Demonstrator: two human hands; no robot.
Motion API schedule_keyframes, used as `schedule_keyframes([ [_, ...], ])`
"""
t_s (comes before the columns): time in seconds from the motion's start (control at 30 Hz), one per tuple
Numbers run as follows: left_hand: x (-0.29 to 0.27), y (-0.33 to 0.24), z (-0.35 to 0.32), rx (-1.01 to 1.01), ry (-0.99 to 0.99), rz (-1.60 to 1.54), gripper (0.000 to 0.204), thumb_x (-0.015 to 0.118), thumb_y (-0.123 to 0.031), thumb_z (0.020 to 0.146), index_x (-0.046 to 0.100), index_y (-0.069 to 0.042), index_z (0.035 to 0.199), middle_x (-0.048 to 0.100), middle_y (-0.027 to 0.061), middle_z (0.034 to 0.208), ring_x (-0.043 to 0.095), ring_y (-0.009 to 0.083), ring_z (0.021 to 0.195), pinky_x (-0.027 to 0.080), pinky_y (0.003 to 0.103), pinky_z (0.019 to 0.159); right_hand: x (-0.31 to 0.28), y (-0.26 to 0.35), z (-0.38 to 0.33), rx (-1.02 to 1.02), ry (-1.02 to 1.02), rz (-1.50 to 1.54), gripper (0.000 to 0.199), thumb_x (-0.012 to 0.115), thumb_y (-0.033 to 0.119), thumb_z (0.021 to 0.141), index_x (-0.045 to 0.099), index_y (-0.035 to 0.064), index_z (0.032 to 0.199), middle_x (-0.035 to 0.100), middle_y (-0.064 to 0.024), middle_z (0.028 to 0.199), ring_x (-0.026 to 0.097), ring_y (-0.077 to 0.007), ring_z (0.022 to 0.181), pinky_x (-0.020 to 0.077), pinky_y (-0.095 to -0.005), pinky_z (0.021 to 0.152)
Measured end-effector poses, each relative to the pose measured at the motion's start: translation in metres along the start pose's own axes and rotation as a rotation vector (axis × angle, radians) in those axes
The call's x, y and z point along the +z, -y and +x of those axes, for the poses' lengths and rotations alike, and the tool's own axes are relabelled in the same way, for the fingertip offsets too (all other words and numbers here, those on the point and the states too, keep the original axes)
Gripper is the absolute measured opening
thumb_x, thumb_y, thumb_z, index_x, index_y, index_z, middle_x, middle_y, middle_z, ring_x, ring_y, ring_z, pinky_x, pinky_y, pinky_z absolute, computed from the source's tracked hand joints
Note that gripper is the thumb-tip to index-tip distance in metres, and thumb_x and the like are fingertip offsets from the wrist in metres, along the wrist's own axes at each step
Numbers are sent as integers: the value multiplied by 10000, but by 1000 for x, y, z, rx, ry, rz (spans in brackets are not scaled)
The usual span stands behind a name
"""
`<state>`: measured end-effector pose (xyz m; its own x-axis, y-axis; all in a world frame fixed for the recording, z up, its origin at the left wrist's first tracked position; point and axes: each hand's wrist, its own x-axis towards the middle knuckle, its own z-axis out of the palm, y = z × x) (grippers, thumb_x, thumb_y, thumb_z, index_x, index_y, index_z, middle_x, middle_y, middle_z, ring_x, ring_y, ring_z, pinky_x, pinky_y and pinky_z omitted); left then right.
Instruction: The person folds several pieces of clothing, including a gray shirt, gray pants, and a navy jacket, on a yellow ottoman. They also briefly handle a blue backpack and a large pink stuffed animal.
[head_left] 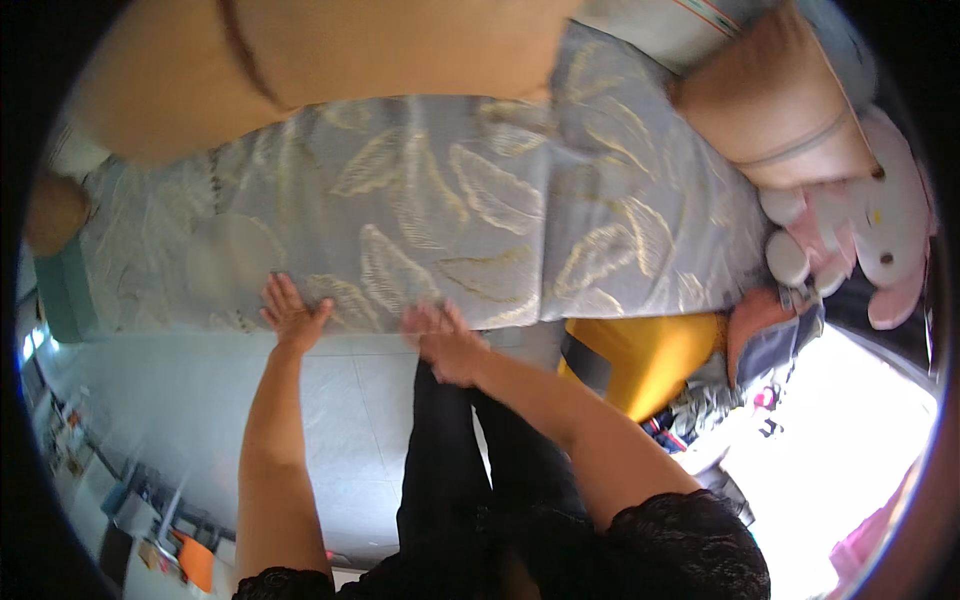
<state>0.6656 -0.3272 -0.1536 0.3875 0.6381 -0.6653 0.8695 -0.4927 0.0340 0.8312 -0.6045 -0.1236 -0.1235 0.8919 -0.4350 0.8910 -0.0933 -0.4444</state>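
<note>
Both hands lie open and flat for me: left hand [290, 315] and right hand [445, 342] press the near edge of the smooth grey leaf-patterned bedsheet [450, 200], beside a yellow plastic stool [650, 360].

Both hands rest on the near edge of the bed [420, 200], the left hand [292, 315] left of the right hand [445, 342]. A pillow [780, 100] and soft toy [870, 230] lie at the right end, a stool [650, 355] beside it.

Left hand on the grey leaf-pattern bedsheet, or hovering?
Touching. The head view shows the left hand lying flat, fingers spread, on the bedsheet near the mattress edge, with no gap visible.
</note>
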Motion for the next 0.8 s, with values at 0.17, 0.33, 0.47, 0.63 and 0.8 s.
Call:
schedule_keyframes([
  [0.17,9,-26,-18,-24,-253,75,969,572,-546,844,19,-87,1493,66,168,1543,40,360,1421,6,645,1074,13,-25,-107,156,-208,519,525,590,350,834,489,149,1309,400,-122,1423,329,-343,1340,266,-501,1102],
  [0.33,50,-178,-34,671,-570,152,864,599,-517,832,201,-95,1472,170,204,1513,157,413,1388,107,718,1006,-31,-214,-133,1068,-796,13,641,575,404,855,371,136,1400,272,-199,1472,251,-401,1354,250,-596,1045],
  [0.47,75,-344,-59,1006,-444,148,825,603,-562,801,293,-158,1450,159,211,1516,138,442,1386,116,722,999,40,-178,-167,1099,-732,77,692,590,464,839,346,185,1424,265,-151,1491,242,-394,1360,222,-596,1061],
  [0.63,77,-435,-87,966,-63,394,1108,661,-685,655,160,-159,1492,-5,233,1535,-48,462,1397,30,704,1030,105,-83,-244,965,-365,336,681,675,416,773,426,208,1372,302,-129,1474,282,-360,1353,231,-619,1042],
  [0.8,82,-453,-88,827,103,560,1327,690,-759,529,15,-165,1505,-153,210,1531,-190,471,1373,-28,700,1030,9,-185,-224,1055,-907,220,638,662,381,795,436,211,1367,271,-133,1492,237,-343,1380,215,-612,1057],
])
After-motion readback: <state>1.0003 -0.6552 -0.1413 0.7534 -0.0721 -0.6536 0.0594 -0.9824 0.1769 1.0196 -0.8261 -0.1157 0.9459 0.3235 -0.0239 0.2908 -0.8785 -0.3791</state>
